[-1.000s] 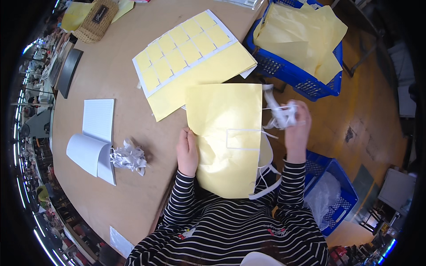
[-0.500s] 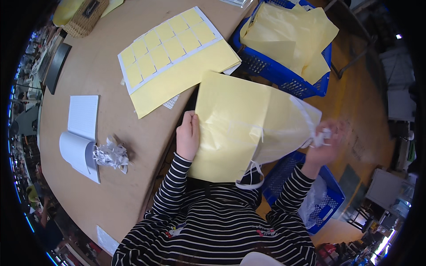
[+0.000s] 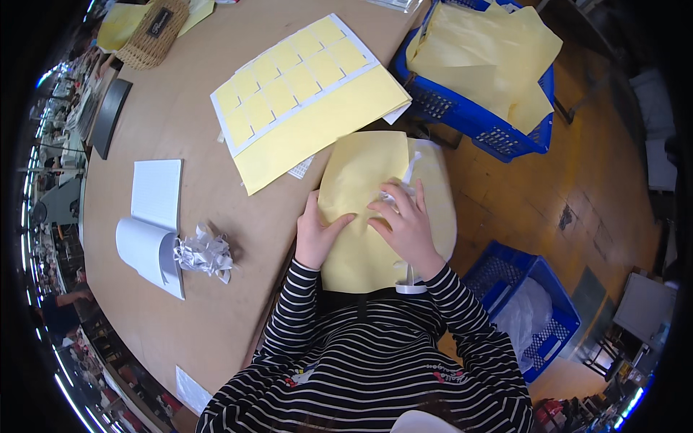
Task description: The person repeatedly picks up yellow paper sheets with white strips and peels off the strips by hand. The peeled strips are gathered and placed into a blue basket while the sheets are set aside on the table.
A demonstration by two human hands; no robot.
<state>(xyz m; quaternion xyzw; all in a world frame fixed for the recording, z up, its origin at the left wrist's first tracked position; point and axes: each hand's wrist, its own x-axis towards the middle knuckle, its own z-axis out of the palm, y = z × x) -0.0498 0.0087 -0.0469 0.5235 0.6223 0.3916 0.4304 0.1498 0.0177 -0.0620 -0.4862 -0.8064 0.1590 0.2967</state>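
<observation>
A yellow sheet lies over my lap, its right part folded back to a paler side. My left hand grips its left edge, with the thumb stretched across the top and the other fingers partly hidden. Over the middle of the sheet is my right hand, its fingers bent around a crumpled white strip, mostly covered by them. A narrow white strip runs up from there along the fold. Below my right hand, a curled white strip sits at the sheet's lower edge.
On the brown table lie stacked yellow sheets with label-like rectangles, an open notebook, crumpled white strips and a wicker basket. A blue crate holds yellow sheets; another blue crate contains clear plastic.
My right hand has come in from the far right to the middle of the sheet. The sheet's right part, pulled outward before, now lies folded back. My left hand stays at the left edge.
</observation>
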